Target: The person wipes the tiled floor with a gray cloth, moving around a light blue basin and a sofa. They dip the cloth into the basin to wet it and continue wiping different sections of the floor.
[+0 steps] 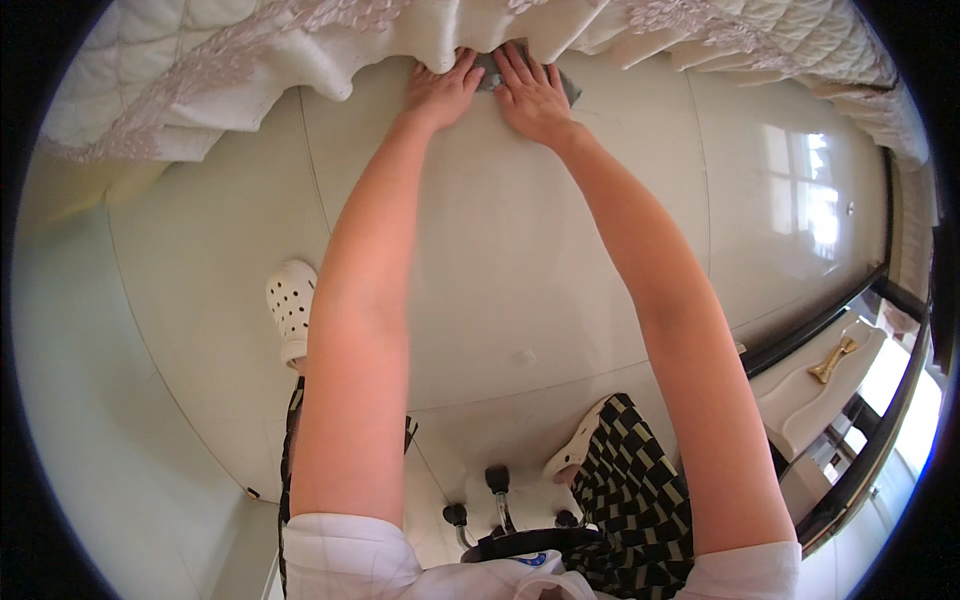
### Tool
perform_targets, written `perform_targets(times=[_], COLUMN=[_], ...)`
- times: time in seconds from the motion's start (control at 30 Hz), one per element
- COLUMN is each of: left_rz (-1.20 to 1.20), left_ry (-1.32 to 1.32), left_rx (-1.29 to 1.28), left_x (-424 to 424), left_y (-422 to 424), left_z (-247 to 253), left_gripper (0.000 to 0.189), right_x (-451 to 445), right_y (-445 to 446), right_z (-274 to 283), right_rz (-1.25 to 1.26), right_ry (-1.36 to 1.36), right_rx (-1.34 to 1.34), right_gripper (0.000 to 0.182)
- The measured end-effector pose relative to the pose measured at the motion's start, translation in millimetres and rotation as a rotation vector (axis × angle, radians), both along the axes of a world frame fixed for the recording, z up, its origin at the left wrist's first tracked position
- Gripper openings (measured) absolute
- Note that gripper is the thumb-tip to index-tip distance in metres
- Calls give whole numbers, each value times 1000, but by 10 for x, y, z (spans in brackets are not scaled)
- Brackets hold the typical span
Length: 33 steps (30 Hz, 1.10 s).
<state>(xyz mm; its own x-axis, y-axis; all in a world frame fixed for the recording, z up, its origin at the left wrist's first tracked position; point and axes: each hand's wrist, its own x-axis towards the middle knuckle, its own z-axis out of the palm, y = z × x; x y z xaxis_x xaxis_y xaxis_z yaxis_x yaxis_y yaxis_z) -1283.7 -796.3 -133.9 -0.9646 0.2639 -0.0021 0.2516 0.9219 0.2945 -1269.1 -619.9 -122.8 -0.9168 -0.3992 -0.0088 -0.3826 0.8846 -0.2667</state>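
A crumpled grey cloth (489,78) lies on the glossy tiled floor (517,225), right at the hem of a cream ruffled bed skirt (390,34). Both of my arms reach far forward to it. My right hand (534,96) rests flat on the cloth with its fingers spread, pressing it down. My left hand (446,91) is flat beside it, palm down, its thumb at the cloth's left edge. Some left fingertips reach under the skirt's hem, and whether they touch the cloth is hidden. The cloth's far edge meets the hanging fabric.
White clogs with holes are on my feet, one at left (289,309) and one at right (581,444). Black casters (497,478) of a chair stand beneath me. To the right is dark-framed furniture with a white drawer front (814,390) and gold handle (832,360). A pale wall (90,330) borders the left.
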Motion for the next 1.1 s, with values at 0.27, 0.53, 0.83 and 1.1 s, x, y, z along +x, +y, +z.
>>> perform_targets(times=[0.27, 0.53, 0.83, 1.1], left_rz=[95, 212, 404, 638], left_ry=[36, 25, 14, -36], left_rx=[-19, -19, -27, -61], left_x=[348, 619, 991, 1191], left_y=[-666, -964, -941, -578], left_z=[-26, 2, -43, -8], left_gripper=[55, 55, 56, 58], right_x=[148, 282, 431, 389], right_y=[-639, -980, -1176, -1035], right_z=[-39, -36, 49, 50], right_rz=[131, 200, 290, 457], right_ry=[-17, -14, -46, 28], right_rx=[61, -30, 20, 36], right_gripper=[56, 54, 53, 51])
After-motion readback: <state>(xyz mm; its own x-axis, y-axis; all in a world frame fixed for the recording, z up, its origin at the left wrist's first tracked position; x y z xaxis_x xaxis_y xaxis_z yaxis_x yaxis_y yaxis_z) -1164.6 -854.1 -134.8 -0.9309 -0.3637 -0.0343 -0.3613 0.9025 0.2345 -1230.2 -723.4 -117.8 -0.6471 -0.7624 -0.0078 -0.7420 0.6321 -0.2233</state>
